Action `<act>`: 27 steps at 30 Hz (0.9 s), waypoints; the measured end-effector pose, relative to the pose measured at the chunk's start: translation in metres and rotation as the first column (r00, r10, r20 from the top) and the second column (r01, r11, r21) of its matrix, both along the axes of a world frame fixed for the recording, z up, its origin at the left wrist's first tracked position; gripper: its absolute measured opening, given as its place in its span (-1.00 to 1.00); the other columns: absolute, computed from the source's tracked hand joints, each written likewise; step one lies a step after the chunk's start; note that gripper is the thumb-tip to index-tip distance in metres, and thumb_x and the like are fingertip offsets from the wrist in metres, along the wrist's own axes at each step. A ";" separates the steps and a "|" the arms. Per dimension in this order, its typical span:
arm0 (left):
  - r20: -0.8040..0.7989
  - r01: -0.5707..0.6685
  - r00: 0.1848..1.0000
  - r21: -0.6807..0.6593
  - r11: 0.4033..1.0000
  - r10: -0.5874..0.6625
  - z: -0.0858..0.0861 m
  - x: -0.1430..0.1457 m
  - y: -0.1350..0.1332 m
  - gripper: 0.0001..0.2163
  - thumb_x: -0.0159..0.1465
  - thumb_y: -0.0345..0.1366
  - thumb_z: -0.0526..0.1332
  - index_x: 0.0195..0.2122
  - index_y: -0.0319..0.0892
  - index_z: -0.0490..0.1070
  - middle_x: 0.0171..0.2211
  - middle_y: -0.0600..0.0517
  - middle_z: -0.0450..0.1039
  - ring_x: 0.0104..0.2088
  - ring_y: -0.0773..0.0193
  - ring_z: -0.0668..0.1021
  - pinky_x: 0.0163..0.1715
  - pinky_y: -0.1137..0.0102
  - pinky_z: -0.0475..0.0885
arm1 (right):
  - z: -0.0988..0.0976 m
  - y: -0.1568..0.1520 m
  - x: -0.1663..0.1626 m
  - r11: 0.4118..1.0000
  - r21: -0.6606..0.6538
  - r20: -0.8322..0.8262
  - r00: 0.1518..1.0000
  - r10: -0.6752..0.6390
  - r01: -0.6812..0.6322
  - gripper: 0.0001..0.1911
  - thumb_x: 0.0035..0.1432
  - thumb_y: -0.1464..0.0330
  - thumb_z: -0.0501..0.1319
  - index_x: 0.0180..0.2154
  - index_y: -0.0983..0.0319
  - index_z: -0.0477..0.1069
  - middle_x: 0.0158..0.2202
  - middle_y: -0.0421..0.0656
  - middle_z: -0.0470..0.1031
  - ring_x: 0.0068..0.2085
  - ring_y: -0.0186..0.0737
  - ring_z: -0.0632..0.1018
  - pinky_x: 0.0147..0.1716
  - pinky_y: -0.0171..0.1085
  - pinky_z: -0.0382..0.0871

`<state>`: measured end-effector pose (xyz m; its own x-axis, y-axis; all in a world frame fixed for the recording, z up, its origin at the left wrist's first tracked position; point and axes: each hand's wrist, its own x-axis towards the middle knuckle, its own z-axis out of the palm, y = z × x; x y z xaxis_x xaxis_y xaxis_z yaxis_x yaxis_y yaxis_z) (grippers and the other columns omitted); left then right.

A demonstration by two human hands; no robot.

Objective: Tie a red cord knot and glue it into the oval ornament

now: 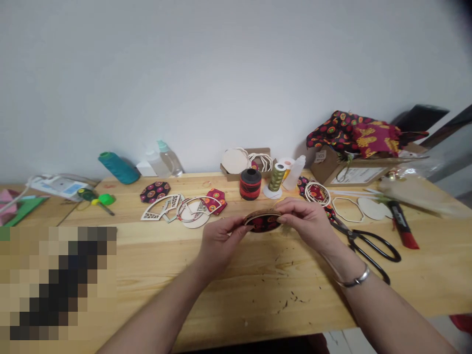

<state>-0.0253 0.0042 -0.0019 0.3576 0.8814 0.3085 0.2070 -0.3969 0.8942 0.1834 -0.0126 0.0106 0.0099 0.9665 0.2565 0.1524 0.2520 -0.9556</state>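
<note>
Nearest the viewer, dark scraps (294, 296) are strewn over the tabletop (221, 309). Beyond them, the round fabric-faced disc (262, 223) is held up between the two hands, tilted so that its pale, layered rim shows along the far side. The left hand (220, 242) pinches the left edge between thumb and fingers; the right hand (312, 223) pinches the opposite edge likewise. Gripping at opposite points of the rim presumably steadies the disc while leaving most of its dark, patterned face uncovered.

To the right, black scissors (353, 236) lie with their handle loops toward the person, an arrangement that would suit a right-handed reach. Beside them rests a black-and-red tube (401, 223).

Farther left, openwork fan-shaped frames (172, 201) overlap one another near a red patterned piece (216, 200); lying flat, they are likely kept from rolling or tipping. Behind the disc, a red-and-black spool (250, 186) and a green thread cone (277, 178) stand upright, probably for stability, whereas a teal cone (118, 168) leans over on its side. Toward the wall (221, 73), a shallow box (229, 169) gathers pale cut-outs, and a carton (330, 172) bears heaped patterned cloth (339, 130).
</note>
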 end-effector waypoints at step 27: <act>0.635 0.721 0.693 -0.607 0.334 -0.341 -0.015 0.007 -0.007 -0.82 -0.06 -0.24 0.43 -0.46 -0.20 0.57 -0.50 0.02 0.54 -0.51 0.33 0.52 -0.41 0.43 0.44 | -0.010 -0.009 -0.017 0.778 -0.005 -0.175 0.767 0.617 -0.628 -0.65 -0.04 0.18 0.32 -0.16 0.08 0.51 -0.23 -0.16 0.53 0.04 -0.18 0.35 0.08 -0.09 0.17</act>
